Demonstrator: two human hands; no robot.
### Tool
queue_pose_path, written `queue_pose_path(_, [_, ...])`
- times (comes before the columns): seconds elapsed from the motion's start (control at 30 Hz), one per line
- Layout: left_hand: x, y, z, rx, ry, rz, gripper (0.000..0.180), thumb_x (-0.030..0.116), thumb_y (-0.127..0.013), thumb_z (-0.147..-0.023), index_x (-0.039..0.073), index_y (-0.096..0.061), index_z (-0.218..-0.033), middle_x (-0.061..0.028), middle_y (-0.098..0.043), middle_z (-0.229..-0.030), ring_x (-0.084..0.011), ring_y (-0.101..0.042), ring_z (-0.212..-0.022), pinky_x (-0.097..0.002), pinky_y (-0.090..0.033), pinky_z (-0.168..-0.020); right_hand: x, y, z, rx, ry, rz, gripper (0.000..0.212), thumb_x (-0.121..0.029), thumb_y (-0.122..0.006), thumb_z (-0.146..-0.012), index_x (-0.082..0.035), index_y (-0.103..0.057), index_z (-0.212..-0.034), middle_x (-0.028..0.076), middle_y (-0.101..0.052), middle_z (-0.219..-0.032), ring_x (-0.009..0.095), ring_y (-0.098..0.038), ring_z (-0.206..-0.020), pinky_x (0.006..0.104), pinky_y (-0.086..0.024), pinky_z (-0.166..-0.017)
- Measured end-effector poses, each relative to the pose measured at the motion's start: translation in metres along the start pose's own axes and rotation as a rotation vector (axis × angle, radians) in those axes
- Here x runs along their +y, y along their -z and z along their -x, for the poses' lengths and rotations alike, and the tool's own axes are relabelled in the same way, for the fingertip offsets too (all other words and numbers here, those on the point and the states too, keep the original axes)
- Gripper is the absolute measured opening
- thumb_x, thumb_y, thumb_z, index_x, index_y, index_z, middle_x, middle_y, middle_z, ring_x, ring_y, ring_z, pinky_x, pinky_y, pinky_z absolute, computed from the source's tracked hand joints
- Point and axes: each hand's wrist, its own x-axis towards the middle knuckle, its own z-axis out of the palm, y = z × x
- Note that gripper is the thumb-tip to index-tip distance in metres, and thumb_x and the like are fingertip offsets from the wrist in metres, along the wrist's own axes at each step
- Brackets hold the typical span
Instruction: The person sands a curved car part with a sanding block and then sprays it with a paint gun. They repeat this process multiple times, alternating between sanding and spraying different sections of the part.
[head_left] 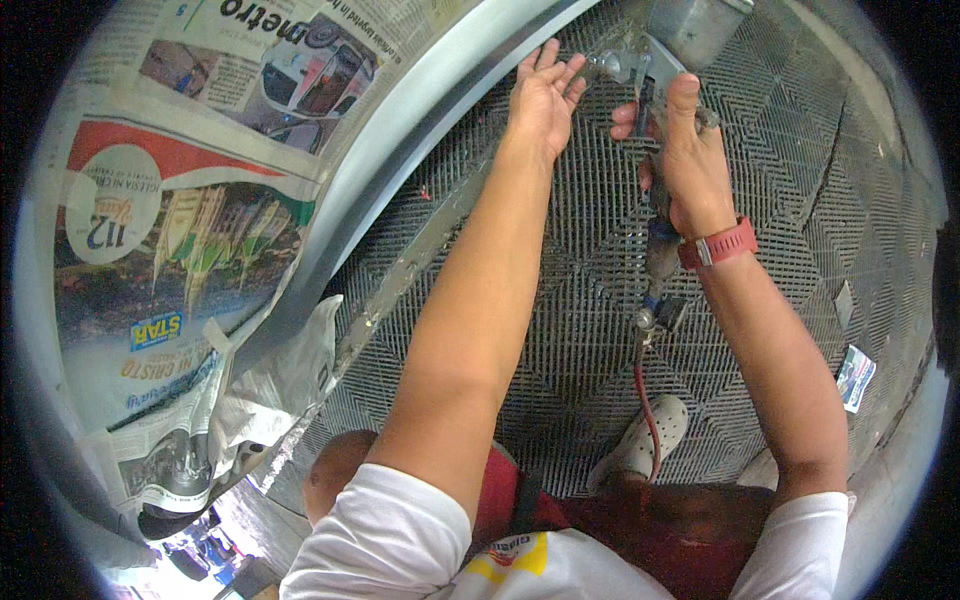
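Observation:
My right hand (pixel 695 165) is wrapped round the handle of a spray gun (pixel 632 62), thumb up along its back and fingers round the far side. A grey metal cup (pixel 698 28) sits at the gun's top, cut off by the picture's upper edge. Below the grip, fittings lead to a red hose (pixel 641 385) that hangs down toward my foot. My left hand (pixel 546 98) is open and empty, palm turned up and fingers apart, just left of the gun's nozzle. It is close to the pale curved rim of a vehicle panel (pixel 415 115).
Newspaper sheets (pixel 190 260) mask the panel on the left, with a loose crumpled end (pixel 290 370) hanging lower down. A dark grid mat (pixel 590 330) covers the floor. A small printed card (pixel 856 378) lies at right. My foot in a light clog (pixel 650 440) rests on the mat.

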Motion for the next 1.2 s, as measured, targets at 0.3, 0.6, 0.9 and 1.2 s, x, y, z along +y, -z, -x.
queue_pose_path(0.3, [0.015,-0.025,-0.03,-0.136,-0.196,-1.095,0.052,0.014,-0.064,-0.096,0.003,-0.052,-0.145,-0.0157,-0.059,-0.146,-0.0282,-0.059,-0.131,-0.0394,-0.044,-0.112,-0.004,0.019,0.0,0.035,-0.05,0.006,0.087,-0.08,-0.037,-0.096,0.0,-0.067,-0.117,0.01,-0.073,-0.099,0.015,-0.069,-0.083,0.0255,-0.045,-0.049])
queue_pose_path(0.6, [0.073,0.044,0.021,-0.055,0.003,-0.959,0.051,0.01,-0.06,-0.094,0.002,-0.054,-0.143,-0.0094,-0.069,-0.133,-0.0184,-0.065,-0.114,-0.0327,-0.047,-0.101,-0.014,-0.022,0.031,-0.133,-0.011,-0.054,0.074,-0.07,-0.04,-0.102,-0.001,-0.066,-0.116,0.007,-0.072,-0.091,0.013,-0.066,-0.074,0.025,-0.047,-0.047])
queue_pose_path(0.9, [0.115,0.135,0.143,0.256,0.001,-0.893,0.04,0.011,-0.062,-0.098,0.009,-0.06,-0.138,-0.006,-0.071,-0.127,-0.0149,-0.065,-0.105,-0.0299,-0.047,-0.092,0.002,-0.073,0.111,-0.433,-0.108,-0.108,0.066,-0.064,-0.046,-0.104,-0.002,-0.065,-0.117,0.005,-0.069,-0.083,0.01,-0.059,-0.057,0.0256,-0.048,-0.044])
queue_pose_path(1.2, [0.145,0.217,0.237,0.585,-0.101,-0.68,0.039,0.004,-0.068,-0.091,0.013,-0.066,-0.129,-0.0035,-0.067,-0.13,-0.0147,-0.064,-0.109,-0.0326,-0.047,-0.096,-0.001,-0.092,0.15,-0.609,-0.141,-0.082,0.073,-0.069,-0.047,-0.101,-0.005,-0.061,-0.133,0.005,-0.067,-0.087,0.011,-0.063,-0.067,0.0257,-0.049,-0.045])
